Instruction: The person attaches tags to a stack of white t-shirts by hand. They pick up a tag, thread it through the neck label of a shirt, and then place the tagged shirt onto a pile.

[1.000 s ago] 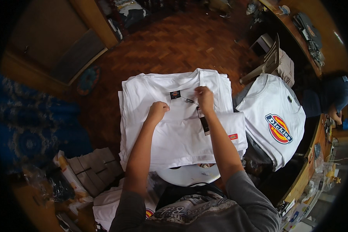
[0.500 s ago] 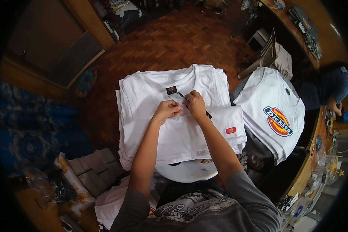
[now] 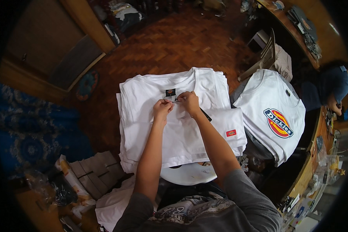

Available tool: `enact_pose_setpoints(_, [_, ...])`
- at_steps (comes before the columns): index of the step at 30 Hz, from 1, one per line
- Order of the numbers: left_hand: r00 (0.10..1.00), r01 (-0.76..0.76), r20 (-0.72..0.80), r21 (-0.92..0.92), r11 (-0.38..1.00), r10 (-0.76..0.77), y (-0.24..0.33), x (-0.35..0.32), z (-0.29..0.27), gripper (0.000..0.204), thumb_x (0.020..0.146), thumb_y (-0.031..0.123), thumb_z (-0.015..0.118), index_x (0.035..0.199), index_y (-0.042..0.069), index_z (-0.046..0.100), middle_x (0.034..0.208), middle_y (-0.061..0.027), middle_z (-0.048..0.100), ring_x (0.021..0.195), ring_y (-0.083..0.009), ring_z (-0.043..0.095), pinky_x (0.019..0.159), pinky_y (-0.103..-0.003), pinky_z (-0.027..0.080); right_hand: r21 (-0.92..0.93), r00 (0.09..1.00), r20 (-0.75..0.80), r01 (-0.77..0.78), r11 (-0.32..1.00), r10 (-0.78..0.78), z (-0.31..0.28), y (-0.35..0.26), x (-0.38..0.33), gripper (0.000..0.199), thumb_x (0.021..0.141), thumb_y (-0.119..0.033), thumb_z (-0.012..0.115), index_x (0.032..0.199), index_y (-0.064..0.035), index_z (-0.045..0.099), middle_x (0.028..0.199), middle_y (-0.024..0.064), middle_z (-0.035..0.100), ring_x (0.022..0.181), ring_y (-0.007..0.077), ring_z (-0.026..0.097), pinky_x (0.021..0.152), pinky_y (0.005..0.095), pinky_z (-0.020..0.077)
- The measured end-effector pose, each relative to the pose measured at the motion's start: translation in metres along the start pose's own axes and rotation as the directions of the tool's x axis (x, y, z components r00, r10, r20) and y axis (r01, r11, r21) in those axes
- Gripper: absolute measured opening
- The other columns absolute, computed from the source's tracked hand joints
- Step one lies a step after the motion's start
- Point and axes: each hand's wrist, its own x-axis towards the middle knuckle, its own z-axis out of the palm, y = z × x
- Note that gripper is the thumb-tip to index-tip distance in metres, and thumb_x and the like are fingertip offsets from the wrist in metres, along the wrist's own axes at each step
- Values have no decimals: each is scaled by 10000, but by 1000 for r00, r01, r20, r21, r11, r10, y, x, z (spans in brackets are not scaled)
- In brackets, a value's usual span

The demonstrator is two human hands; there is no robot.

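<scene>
A stack of white T-shirts (image 3: 143, 135) lies in front of me, the top one with its neckline away from me. Below the collar is a black neck label (image 3: 170, 92). My left hand (image 3: 163, 111) is closed in a pinch on a thin tag cord just under that label. Fingertips of my right hand (image 3: 188, 103) pinch the dark end of the same cord, almost touching the left fingers. A black hang tag (image 3: 206, 116) shows partly beside my right wrist. On the folded front of the shirt sits a small red patch (image 3: 231, 133).
A pile topped by a white T-shirt with a large round logo (image 3: 276, 120) stands to the right. Beyond it are a chair (image 3: 267, 54) and another person (image 3: 330, 87). A white stool (image 3: 189, 174) is near me; a blue curtain (image 3: 31, 131) hangs left.
Both hands have drawn closer together and nearer the neck label. My right hand has shifted left, my left hand slightly up, the cord still between them.
</scene>
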Motion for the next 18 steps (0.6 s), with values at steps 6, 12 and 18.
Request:
enact_pose_setpoints(6, [994,-92,73,114,989,84,18,-3,1,118,707,-19,559,782,26,479,794,-49,513,731,-154,557,644,-232,470,539,971,226,-192,820,79,-12,-7,-5,54,752,-18,487,780,-15,533,680,7,533,579,73,442,555,194,368])
enact_pose_setpoints(12, [982,-148,141,171,974,124,22,-3,11,130,685,-53,565,778,-2,490,784,-57,501,728,-158,563,647,-251,489,613,968,247,-199,765,54,-14,-3,-5,56,771,-11,474,783,-26,526,668,-17,500,580,52,411,532,183,353])
enact_pose_setpoints(18, [976,-197,144,250,948,165,23,-1,13,111,683,-82,544,755,-20,488,775,-61,498,695,-173,572,653,-258,500,580,972,232,-171,797,39,-13,-3,-5,50,766,-11,483,779,-22,529,668,-11,510,579,54,412,534,187,358])
